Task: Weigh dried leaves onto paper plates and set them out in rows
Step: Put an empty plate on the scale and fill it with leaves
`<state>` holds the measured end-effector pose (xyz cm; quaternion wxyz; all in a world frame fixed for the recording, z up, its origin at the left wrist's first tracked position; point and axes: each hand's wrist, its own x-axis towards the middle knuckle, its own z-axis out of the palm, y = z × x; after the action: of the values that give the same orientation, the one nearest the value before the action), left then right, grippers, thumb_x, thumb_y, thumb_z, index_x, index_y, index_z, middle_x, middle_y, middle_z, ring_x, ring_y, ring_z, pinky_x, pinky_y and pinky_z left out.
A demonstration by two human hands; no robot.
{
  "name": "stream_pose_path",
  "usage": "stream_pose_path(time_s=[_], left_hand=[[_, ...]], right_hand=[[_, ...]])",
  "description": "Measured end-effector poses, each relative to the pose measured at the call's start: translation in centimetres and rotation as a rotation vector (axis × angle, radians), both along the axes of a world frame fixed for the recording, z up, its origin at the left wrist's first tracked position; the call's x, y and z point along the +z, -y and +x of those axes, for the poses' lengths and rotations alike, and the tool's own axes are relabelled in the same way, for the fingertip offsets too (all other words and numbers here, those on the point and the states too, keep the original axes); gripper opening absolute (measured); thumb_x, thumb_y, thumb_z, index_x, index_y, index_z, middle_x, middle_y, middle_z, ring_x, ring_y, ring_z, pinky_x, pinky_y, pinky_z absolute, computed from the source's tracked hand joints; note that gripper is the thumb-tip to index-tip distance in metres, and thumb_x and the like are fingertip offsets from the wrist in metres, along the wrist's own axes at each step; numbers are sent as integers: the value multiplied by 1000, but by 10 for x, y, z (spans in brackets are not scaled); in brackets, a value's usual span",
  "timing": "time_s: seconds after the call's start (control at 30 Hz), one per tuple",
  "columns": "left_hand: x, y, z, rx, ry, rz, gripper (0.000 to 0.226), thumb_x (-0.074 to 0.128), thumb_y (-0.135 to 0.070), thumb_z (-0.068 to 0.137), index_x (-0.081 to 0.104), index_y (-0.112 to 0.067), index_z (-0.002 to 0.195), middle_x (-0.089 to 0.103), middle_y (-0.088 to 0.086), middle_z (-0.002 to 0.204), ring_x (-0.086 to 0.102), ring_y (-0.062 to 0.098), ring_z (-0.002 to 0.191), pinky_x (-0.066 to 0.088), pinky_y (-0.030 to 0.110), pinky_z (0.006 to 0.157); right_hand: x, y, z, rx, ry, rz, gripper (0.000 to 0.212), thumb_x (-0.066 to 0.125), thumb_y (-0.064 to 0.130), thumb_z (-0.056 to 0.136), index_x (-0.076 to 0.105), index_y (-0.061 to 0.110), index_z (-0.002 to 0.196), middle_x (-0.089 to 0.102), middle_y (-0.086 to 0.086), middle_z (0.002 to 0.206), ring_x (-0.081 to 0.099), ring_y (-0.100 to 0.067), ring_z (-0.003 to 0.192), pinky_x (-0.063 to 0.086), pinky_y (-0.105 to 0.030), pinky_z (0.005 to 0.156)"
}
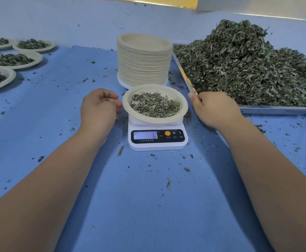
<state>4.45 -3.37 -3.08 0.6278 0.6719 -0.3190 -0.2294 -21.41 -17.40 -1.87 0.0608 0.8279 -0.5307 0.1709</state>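
A paper plate (184, 106) holding a small portion of dried leaves (155, 105) sits tilted on the white scale (157, 144), whose display (145, 135) reads 6. Left of the scale, the left hand (98, 108) has loosely curled fingers with their tips at the plate's rim. Right of the scale, the right hand (215, 110) shows its back; I cannot tell whether its tucked fingers hold anything. Behind the scale stands a stack of empty plates (144, 60). Further right, a metal tray (275, 110) carries the leaf heap (248, 64). Filled plates (36, 62) lie far left.
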Motion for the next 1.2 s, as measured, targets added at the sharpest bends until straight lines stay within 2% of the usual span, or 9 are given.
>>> stream_pose_path(time_s=[0.3,0.43,0.53,0.7,0.77,0.83,1.0,1.13,1.2], left_hand=[[0,0,-2,4,-3,1,38,42,9,78,66,-18,89,69,-14,65,64,7,62,50,27,63],[1,1,-3,2,-11,-2,38,42,10,79,66,-18,88,69,-12,68,64,6,61,51,29,66],[1,1,-4,7,-22,-11,38,42,11,79,66,-18,87,69,-10,68,64,9,63,52,30,67],[1,0,-3,2,-28,-13,38,42,11,79,65,-17,89,69,-12,65,64,9,65,51,29,67],[1,0,-3,1,-35,-10,38,42,11,79,65,-17,89,69,-13,65,63,7,62,51,29,67],[1,1,-3,5,-41,-6,37,42,10,80,66,-18,89,69,-13,65,63,4,59,52,30,68],[2,1,-3,-3,-31,-11,35,44,8,79,66,-18,88,69,-11,66,63,4,58,52,32,70],[2,1,-3,-4,-33,-15,33,45,7,80,66,-18,86,69,-7,71,64,5,59,53,33,71],[3,0,-4,-3,-31,-16,33,46,8,80,66,-18,85,69,-7,71,63,5,58,52,32,70]], right_hand=[[21,16,10,14,210,2,63,42,42,106,40,10,51,42,-7,46,41,-28,46,27,-29,47],[42,13,36,84,430,31,63,46,39,104,31,16,48,27,6,36,25,-12,34,24,-25,38],[60,4,68,203,533,45,63,47,41,103,31,17,47,26,7,33,27,-12,32,24,-20,36],[76,-9,109,309,294,101,61,40,47,105,39,15,53,41,3,44,39,-8,36,32,-29,49],[74,-10,111,338,194,202,58,41,46,105,58,2,70,65,-12,64,61,-19,53,52,-34,61],[73,-14,105,353,211,182,51,43,40,104,64,-3,86,72,-19,83,64,-28,64,56,-42,70],[70,-32,89,420,273,112,50,41,41,106,69,2,94,61,-11,66,45,-13,55,51,-34,69],[64,-49,82,463,259,130,53,38,46,107,72,7,95,45,4,52,46,-6,53,47,-32,68],[63,-53,79,472,280,145,54,37,47,107,73,10,93,52,2,55,54,-10,61,46,-33,68]])
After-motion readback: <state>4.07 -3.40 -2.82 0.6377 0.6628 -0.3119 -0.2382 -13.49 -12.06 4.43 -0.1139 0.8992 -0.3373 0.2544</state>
